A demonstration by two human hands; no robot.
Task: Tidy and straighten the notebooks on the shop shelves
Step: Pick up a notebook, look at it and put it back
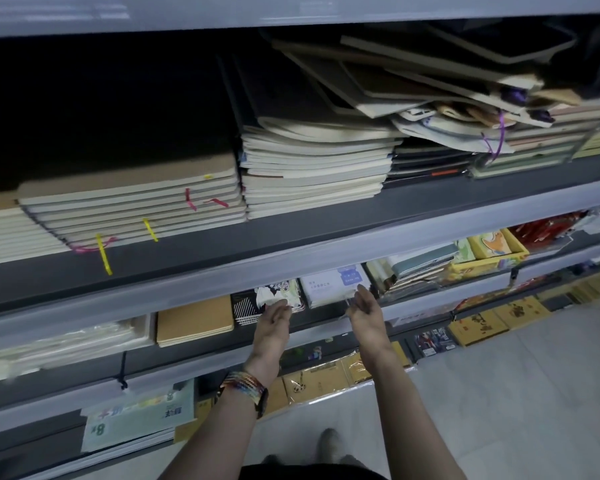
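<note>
Head view: white notebook (333,284) and illustrated notebook (276,295) flat, left hand (274,318) and right hand (364,310) fingers (363,293) straight, empty.

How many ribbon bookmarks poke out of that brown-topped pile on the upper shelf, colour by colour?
On the brown-topped pile, as far as the blur allows:
Yellow ribbons: 3, one only a short tip
Pink ribbons: 3
Total: 6

Stacks (312,181) lie side by side on the upper shelf (326,225); a pile (413,84) lies across the right ones, more notebooks (194,320) on the lower shelf (323,320)
</note>
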